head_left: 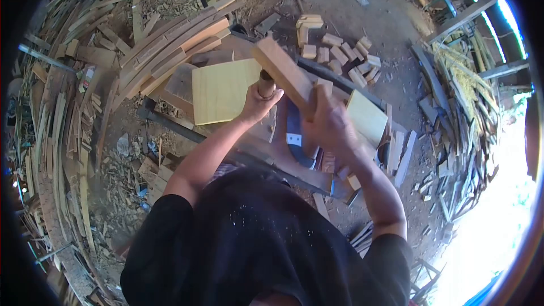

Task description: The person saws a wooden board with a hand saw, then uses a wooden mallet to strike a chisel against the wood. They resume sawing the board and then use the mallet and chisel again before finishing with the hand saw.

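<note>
My right hand (330, 120) is closed around the lower end of a thick wooden block (283, 71), which slants up to the left and is slightly blurred. My left hand (262, 101) is wrapped round a short dark cylindrical handle (266, 79), close to the block's left side; whether the two touch I cannot tell. A pale square board (221, 92) lies left of my left hand. Another pale board (367, 118) is just right of my right hand. Between my hands and my body lies a dark blue curved piece with a metal plate (293, 139).
Long curved wooden strips (170, 51) are stacked at the upper left. Small wooden blocks (340, 55) lie on the ground beyond the work surface. Scrap wood is heaped along the left and right (453, 113), and dark rails (175, 127) edge the work surface.
</note>
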### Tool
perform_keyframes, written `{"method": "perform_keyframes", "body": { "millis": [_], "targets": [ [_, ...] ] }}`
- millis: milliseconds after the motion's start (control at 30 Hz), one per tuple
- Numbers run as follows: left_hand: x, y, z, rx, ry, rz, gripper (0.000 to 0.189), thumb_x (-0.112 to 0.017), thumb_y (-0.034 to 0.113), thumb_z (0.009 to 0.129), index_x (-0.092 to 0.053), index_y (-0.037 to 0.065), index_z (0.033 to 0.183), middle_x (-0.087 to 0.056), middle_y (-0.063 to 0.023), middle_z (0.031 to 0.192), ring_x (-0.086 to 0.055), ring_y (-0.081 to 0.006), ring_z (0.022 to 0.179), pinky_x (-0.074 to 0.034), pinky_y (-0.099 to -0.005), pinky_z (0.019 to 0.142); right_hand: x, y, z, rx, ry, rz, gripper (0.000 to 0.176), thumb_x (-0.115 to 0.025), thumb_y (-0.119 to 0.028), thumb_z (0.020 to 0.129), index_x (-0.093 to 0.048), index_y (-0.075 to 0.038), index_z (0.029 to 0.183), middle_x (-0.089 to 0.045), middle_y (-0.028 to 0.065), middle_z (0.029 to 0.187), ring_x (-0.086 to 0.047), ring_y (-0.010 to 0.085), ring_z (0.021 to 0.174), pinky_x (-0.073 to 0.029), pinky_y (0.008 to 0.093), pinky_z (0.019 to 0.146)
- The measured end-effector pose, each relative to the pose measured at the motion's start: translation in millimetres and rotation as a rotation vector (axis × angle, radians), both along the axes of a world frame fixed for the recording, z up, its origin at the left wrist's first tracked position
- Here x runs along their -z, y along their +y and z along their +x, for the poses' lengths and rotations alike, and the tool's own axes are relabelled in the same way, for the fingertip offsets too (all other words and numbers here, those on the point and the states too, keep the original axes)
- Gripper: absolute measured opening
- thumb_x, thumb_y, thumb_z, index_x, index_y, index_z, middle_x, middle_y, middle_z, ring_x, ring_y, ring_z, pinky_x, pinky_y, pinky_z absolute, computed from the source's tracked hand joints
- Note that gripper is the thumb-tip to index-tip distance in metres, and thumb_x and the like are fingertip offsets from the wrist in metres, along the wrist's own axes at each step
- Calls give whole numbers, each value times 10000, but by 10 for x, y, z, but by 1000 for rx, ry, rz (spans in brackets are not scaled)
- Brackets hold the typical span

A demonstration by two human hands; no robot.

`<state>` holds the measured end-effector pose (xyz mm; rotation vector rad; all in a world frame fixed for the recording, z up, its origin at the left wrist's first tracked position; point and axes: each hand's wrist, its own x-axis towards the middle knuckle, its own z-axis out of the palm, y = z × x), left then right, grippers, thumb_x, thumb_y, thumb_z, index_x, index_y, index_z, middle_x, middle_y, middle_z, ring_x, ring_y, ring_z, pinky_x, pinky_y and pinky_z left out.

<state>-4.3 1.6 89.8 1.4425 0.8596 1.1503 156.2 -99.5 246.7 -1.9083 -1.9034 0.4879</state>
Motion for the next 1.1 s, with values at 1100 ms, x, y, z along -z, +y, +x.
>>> {"method": "perform_keyframes", "body": {
  "millis": [1100],
  "targets": [
    [-154,-206,-76,-108,-160,-162,241,-728,127,827,-524,80,706,-507,50,655,-472,-41,592,-409,-227,547,4,-137,48,144,273,79,451,-648,-80,716,-415,2,1093,-631,262,850,-654,434,815,-524,473,707]
  ]
}}
